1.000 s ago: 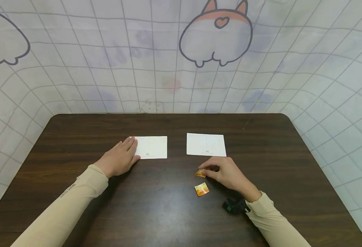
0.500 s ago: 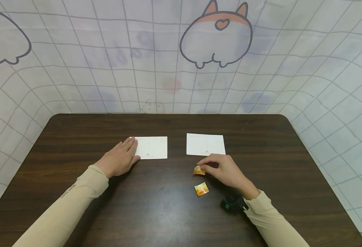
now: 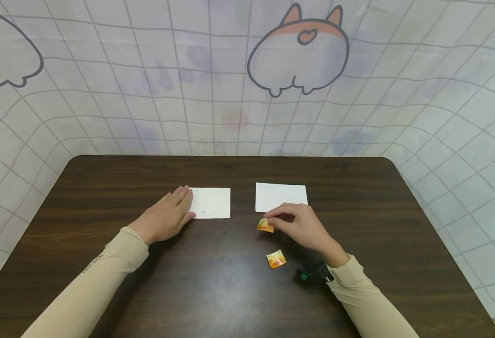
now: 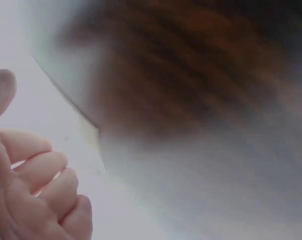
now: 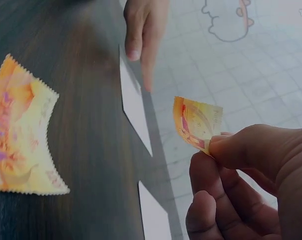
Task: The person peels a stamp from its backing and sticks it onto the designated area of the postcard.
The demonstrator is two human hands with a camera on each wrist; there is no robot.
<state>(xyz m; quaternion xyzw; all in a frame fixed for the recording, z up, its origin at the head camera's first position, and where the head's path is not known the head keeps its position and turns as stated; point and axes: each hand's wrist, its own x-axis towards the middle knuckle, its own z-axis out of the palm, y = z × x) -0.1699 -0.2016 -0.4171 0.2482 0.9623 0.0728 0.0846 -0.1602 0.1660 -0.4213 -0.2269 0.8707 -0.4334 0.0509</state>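
Observation:
Pinched between my right thumb and fingers is a yellow-orange postage stamp [image 5: 195,122] with a curled, perforated edge. My right hand [image 3: 300,227] hovers at the near edge of the right white postcard [image 3: 278,196], overlapping its lower corner in the head view. A second stamp [image 3: 276,259], of the same colours, lies on the table nearer the body and curls up at its sides in the right wrist view. My left hand [image 3: 167,216] rests with straight fingers on the left end of the left postcard [image 3: 211,203], covering that end.
Both postcards lie on a dark wood-grain table [image 3: 230,291], with a gap between them. A white cloth wall [image 3: 188,94] with grid lines and cartoon drawings rises behind the table and at its sides. A black wrist device [image 3: 315,272] hangs under the right wrist.
My right hand has moved forward and left with the pinched stamp, up to the right postcard. The left hand has slid slightly right on its postcard. The second stamp has stayed put.

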